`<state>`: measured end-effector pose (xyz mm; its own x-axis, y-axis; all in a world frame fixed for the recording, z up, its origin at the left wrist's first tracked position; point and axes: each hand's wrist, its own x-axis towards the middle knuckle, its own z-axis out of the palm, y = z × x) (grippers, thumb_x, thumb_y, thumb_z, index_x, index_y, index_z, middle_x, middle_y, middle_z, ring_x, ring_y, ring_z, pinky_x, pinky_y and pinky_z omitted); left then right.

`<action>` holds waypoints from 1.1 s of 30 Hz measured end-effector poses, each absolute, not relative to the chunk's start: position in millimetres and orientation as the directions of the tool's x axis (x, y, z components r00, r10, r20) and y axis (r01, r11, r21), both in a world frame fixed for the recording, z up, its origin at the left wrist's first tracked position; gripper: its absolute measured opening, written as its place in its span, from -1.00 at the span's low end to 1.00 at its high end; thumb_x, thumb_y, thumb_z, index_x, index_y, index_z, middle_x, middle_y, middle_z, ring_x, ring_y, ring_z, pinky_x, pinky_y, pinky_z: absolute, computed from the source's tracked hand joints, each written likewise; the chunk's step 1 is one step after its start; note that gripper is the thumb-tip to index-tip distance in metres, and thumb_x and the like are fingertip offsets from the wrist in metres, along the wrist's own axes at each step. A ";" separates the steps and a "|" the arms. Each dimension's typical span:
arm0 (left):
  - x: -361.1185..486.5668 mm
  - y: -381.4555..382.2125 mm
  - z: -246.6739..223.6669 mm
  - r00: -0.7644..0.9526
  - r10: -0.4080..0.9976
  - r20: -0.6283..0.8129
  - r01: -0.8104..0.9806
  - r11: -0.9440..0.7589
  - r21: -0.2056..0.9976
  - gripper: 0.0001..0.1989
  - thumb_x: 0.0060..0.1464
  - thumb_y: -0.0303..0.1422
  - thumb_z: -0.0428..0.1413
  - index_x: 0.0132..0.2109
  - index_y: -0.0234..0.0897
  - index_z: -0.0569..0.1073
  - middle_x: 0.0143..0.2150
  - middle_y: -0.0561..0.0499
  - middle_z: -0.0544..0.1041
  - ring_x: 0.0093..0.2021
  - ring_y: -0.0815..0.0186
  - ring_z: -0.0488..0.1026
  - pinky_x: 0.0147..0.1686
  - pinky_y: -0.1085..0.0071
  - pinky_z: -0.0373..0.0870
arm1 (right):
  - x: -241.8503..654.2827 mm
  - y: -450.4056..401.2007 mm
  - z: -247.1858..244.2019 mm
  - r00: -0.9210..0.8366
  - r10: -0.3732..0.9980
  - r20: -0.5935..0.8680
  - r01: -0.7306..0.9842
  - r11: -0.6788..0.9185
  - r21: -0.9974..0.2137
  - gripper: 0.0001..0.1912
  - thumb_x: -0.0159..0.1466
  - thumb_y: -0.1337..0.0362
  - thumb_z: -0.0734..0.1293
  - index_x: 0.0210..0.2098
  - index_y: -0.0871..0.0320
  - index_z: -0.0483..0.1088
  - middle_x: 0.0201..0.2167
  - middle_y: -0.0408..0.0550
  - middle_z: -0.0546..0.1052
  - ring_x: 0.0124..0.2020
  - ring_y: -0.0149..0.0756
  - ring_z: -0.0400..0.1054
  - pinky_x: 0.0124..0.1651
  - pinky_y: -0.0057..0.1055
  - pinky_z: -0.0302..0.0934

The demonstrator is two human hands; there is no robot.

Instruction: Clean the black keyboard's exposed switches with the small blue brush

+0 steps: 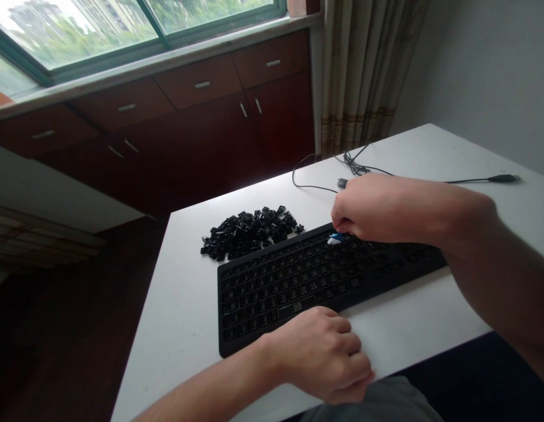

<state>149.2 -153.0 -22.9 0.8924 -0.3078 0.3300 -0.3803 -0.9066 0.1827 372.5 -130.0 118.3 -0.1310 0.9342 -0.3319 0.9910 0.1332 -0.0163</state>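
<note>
A black keyboard (298, 275) with its keycaps off lies across the white table, its switch sockets exposed. Over its upper middle part, my right hand (377, 205) pinches a small brush (336, 238) with a blue head and white bristles; the bristles are at the keyboard's top rows. My left hand (327, 354) is curled closed at the keyboard's front edge, and nothing shows in it. Behind the keyboard's left half sits a pile of loose black keycaps (250, 231).
A black cable (355, 167) lies coiled at the table's back, its plug (504, 179) toward the right. The white table (175, 305) has its left edge in view. Beyond stand brown cabinets (188, 140), a window and a curtain (355, 70).
</note>
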 end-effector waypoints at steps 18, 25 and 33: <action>150.2 -153.3 -20.6 0.892 -0.297 0.341 -0.376 -0.906 0.194 -0.66 0.27 -0.26 0.06 -0.48 -0.21 0.28 -0.58 0.12 0.32 -0.58 0.37 0.22 -0.55 0.31 0.02 | 357.8 -129.7 123.1 -0.207 0.934 -0.290 0.978 0.209 -0.026 -0.84 0.11 0.42 0.28 -0.53 0.15 0.47 -0.64 -0.09 0.42 -0.63 -0.41 0.07 -0.46 -0.33 -0.14; 150.6 -153.3 -20.2 0.883 -0.290 0.370 -0.381 -0.902 0.202 -0.67 0.25 -0.28 0.08 -0.48 -0.22 0.29 -0.59 0.11 0.32 -0.59 0.38 0.23 -0.56 0.31 0.04 | 358.0 -131.4 124.5 -0.352 0.886 -0.301 0.936 0.333 -0.113 -0.80 0.14 0.46 0.27 -0.56 0.18 0.44 -0.66 -0.10 0.42 -0.61 -0.44 0.03 -0.45 -0.33 -0.16; 150.3 -153.5 -21.5 0.877 -0.286 0.385 -0.382 -0.903 0.200 -0.68 0.23 -0.28 0.10 -0.49 -0.21 0.28 -0.59 0.14 0.32 -0.60 0.38 0.22 -0.57 0.32 0.03 | 359.9 -123.4 121.9 -0.301 0.922 -0.245 0.953 0.280 -0.119 -0.77 0.23 0.41 0.27 -0.47 0.16 0.53 -0.59 -0.07 0.48 -0.57 -0.41 0.10 -0.42 -0.34 -0.13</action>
